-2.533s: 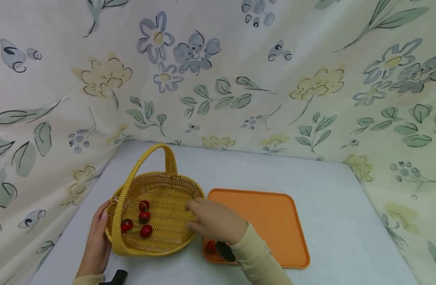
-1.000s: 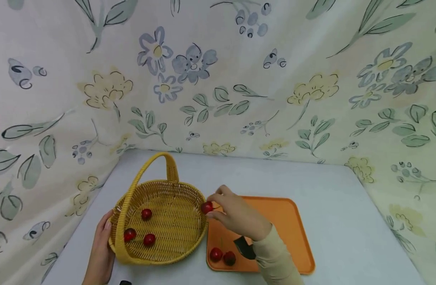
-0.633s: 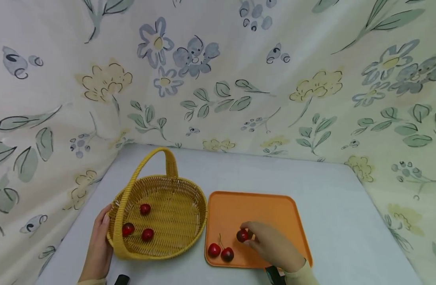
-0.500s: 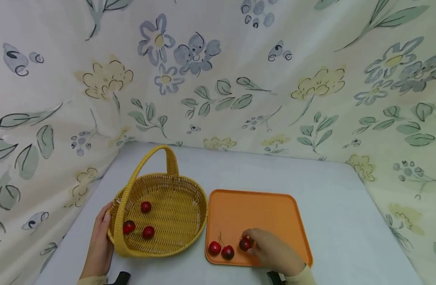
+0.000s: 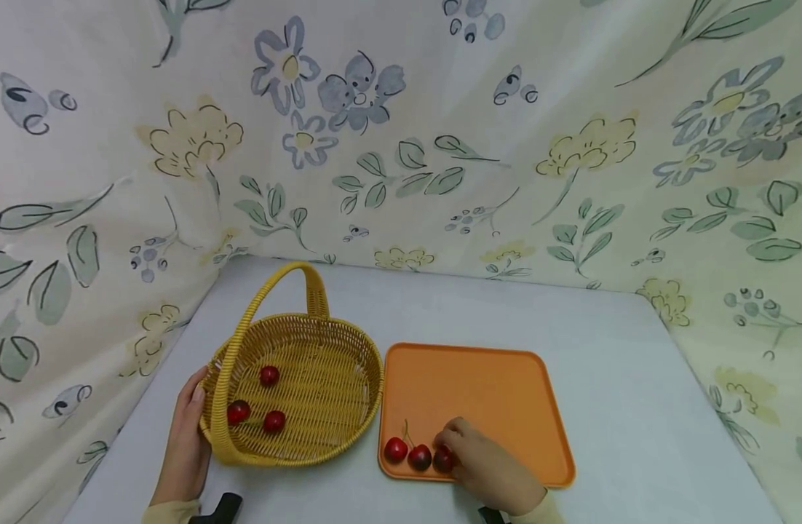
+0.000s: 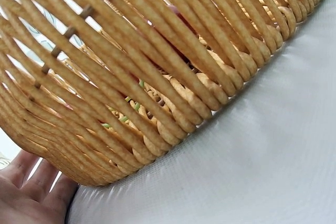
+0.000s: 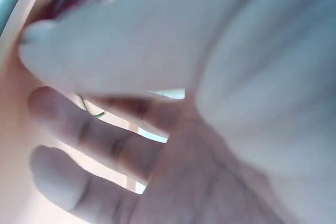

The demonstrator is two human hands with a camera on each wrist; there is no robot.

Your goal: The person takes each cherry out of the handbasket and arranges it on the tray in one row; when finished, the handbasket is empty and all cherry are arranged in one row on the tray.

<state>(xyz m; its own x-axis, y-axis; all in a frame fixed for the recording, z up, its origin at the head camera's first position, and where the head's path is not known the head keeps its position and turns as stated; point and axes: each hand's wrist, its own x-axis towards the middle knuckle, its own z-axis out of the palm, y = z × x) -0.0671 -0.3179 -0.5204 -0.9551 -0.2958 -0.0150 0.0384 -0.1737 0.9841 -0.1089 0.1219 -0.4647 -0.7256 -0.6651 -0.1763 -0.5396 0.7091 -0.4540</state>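
Observation:
My right hand (image 5: 489,466) is low over the orange tray (image 5: 479,393), its thumb and fingers pinching a dark red cherry (image 5: 443,459) at the near-left edge. Beside it on the tray lie a dark cherry (image 5: 419,458) and a brighter one (image 5: 396,450), with thin stems rising. In the right wrist view my thumb hides most of the held fruit, and the other fingers (image 7: 63,179) are loosely bent. My left hand (image 5: 183,444) rests against the left outside wall of the yellow wicker basket (image 5: 322,386), fingers laid along the weave, tips hidden. Three cherries (image 5: 274,421) are in the basket.
The basket's tall arched handle (image 5: 244,327) rises over its left part. Its right rim is close to the tray's left edge. A white tablecloth (image 5: 624,407) lies under both, and a floral curtain (image 5: 440,145) hangs behind and at the sides.
My right hand has left the basket's right rim for the tray, carrying a cherry down to the near-left edge beside the other two. The basket holds one cherry fewer; my left hand stays.

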